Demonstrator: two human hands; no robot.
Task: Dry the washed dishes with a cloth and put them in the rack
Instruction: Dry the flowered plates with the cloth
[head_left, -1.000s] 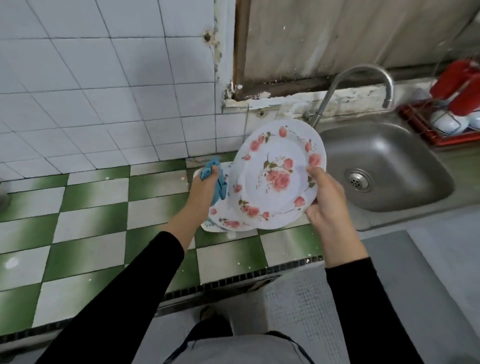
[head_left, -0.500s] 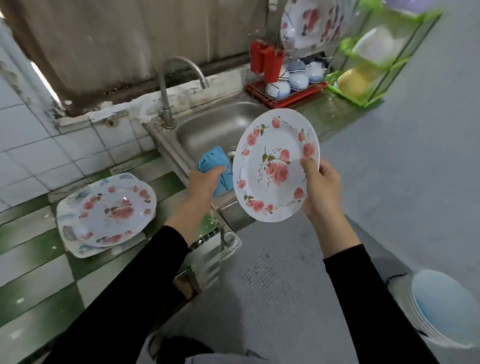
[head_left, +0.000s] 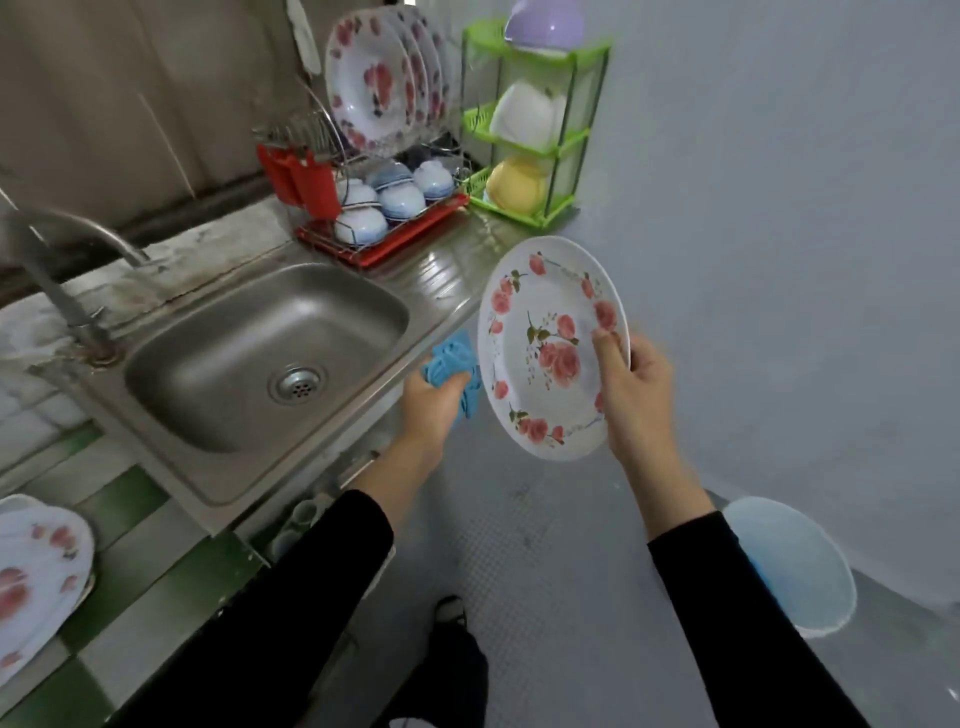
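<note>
My right hand grips a white plate with pink roses by its right rim, thumb on its face; the plate is tilted upright over the floor, right of the sink. My left hand is closed on a crumpled blue cloth just left of the plate, at its rim. The dish rack, red-trayed with wire, stands behind the sink; it holds several rose plates upright and several blue-white bowls upside down. More rose plates lie stacked on the green checked counter at the far left.
A steel sink with a tap lies between the stacked plates and the rack. A green shelf with purple, white and yellow bowls stands right of the rack. A pale blue bucket sits on the grey floor at right.
The view has swung right, from the tiled counter across the sink to the rack. Both hands have carried the plate and cloth away from the counter stack, toward the rack side.
</note>
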